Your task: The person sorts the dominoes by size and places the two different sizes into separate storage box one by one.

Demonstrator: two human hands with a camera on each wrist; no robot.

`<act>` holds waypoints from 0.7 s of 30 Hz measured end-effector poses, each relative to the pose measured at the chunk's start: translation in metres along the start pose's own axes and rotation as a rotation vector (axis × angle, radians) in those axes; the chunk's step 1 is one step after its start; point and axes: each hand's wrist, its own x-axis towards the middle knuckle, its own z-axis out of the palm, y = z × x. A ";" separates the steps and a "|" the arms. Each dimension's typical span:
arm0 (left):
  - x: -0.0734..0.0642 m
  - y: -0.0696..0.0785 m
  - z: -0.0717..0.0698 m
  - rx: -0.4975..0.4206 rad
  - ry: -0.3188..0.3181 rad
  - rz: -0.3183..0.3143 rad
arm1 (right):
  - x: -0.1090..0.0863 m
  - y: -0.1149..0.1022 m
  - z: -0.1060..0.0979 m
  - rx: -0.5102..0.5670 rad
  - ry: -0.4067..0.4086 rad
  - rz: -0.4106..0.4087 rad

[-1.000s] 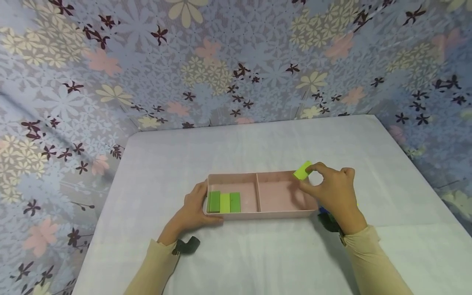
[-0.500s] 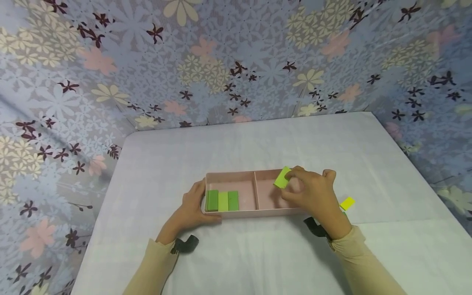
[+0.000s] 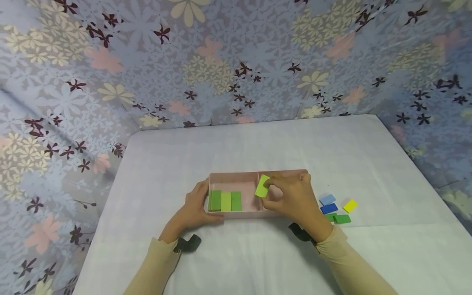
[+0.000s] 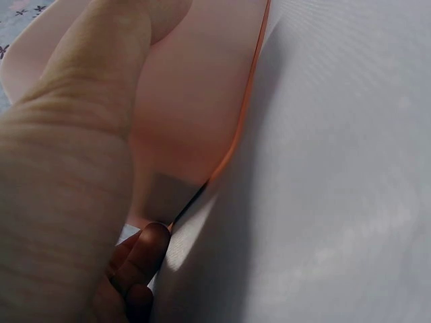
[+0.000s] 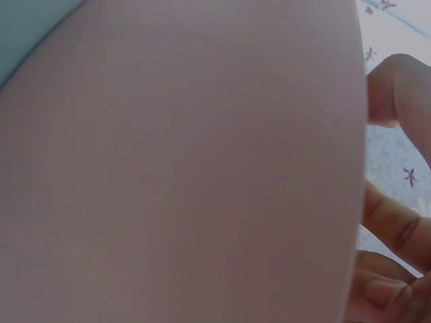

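A long pink box (image 3: 250, 200) with two compartments lies on the table. My left hand (image 3: 194, 205) grips its left end, thumb along the front wall and fingers round the side. The left wrist view shows the box wall (image 4: 195, 101) up close. Between thumb and fingers, my right hand (image 3: 296, 198) pinches a lime-green block (image 3: 262, 186) above the divider. In the left compartment, a green block (image 3: 215, 200), a lime block (image 3: 226, 202) and another green block (image 3: 236, 201) stand side by side. The right hand hides much of the right compartment. Box wall (image 5: 182, 168) fills most of the right wrist view.
Right of the box lie loose blocks: a light blue one (image 3: 327, 199), a dark blue one (image 3: 329, 208), a yellow one (image 3: 350, 205) and green ones (image 3: 342, 219). White cloth (image 3: 221, 147) covers the table. A flowered curtain (image 3: 236, 61) hangs behind.
My right hand has carried the lime-green block leftward, from the box's right end to the divider. Loose blocks on the right have come into view. The left hand keeps its grip.
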 end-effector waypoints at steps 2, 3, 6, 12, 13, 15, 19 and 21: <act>0.000 0.001 0.001 -0.003 -0.005 0.001 | 0.001 -0.001 0.001 -0.033 -0.012 0.001; 0.000 0.001 0.001 -0.004 -0.007 0.003 | 0.002 -0.002 0.001 -0.049 -0.021 0.002; 0.000 0.001 0.000 0.005 -0.010 0.016 | 0.004 -0.003 0.001 -0.078 -0.052 -0.007; 0.002 0.002 -0.003 0.021 -0.001 0.032 | 0.013 -0.010 0.006 0.023 -0.150 -0.028; 0.002 0.002 -0.003 0.017 -0.002 0.026 | 0.014 -0.011 0.007 0.042 -0.168 -0.028; 0.002 0.002 -0.004 0.014 -0.005 0.016 | 0.018 -0.014 0.010 0.067 -0.195 -0.025; 0.002 0.002 -0.003 0.013 -0.013 -0.008 | 0.021 -0.016 0.016 0.058 -0.212 -0.051; 0.001 0.001 -0.003 0.014 -0.015 -0.015 | 0.022 -0.016 0.018 0.048 -0.216 -0.062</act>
